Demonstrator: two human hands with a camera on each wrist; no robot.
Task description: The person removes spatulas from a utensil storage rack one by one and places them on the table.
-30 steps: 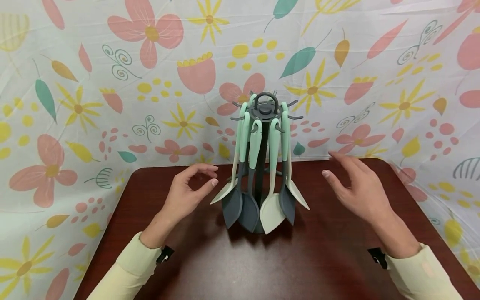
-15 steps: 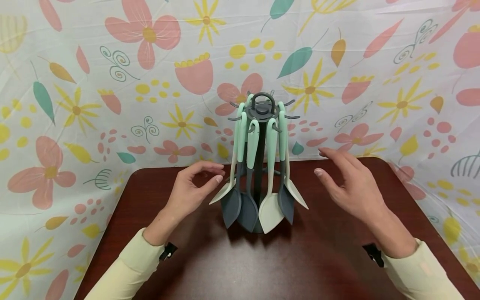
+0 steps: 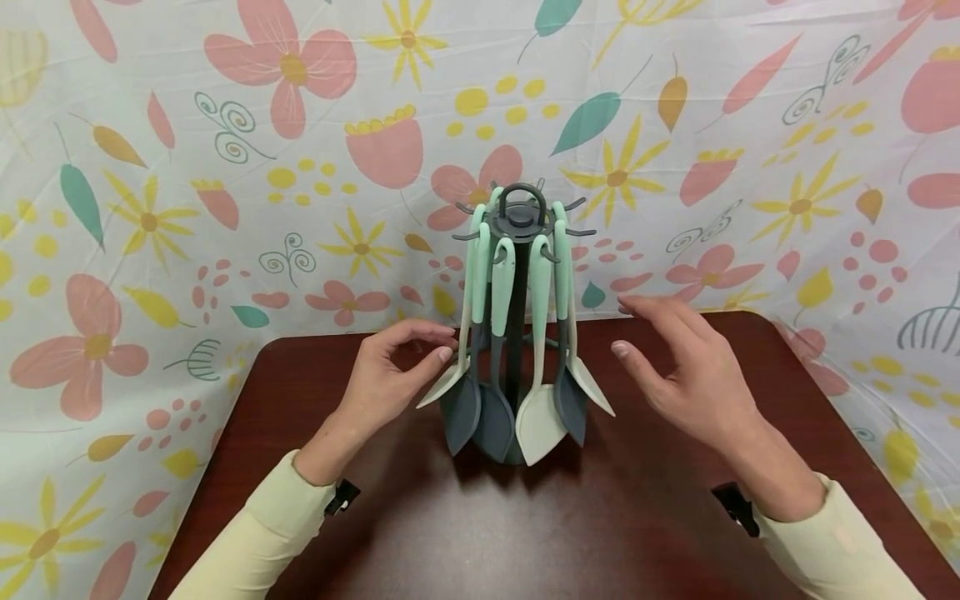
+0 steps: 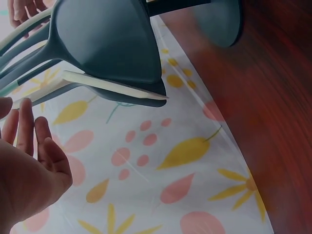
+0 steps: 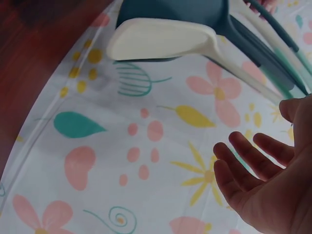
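Observation:
A dark grey utensil stand (image 3: pixel 520 218) with a loop on top stands upright, kitchen utensils hanging round it by mint-green handles. At the front hang a cream utensil (image 3: pixel 542 423) and a dark grey one (image 3: pixel 494 423). My left hand (image 3: pixel 387 377) is at the left side, thumb and fingertips right at the shaft of the left cream utensil (image 3: pixel 444 385), fingers loosely bent. On the right, my right hand (image 3: pixel 693 379) is held apart from the stand, thumb and fingers spread toward it. In the right wrist view a cream utensil (image 5: pixel 161 40) hangs beyond the right hand (image 5: pixel 265 187).
The stand is on a dark reddish-brown table (image 3: pixel 495 542) with rounded far corners. Behind the table hangs a white cloth (image 3: pixel 465 50) printed with flowers and leaves. A black wrist strap piece (image 3: pixel 343 497) shows at the left cuff, another (image 3: pixel 737 508) at the right.
Both hands have moved inward toward the stand, the left fingertips reaching the left cream utensil's shaft. The stand and its utensils keep their place on the table; the view shifts slightly.

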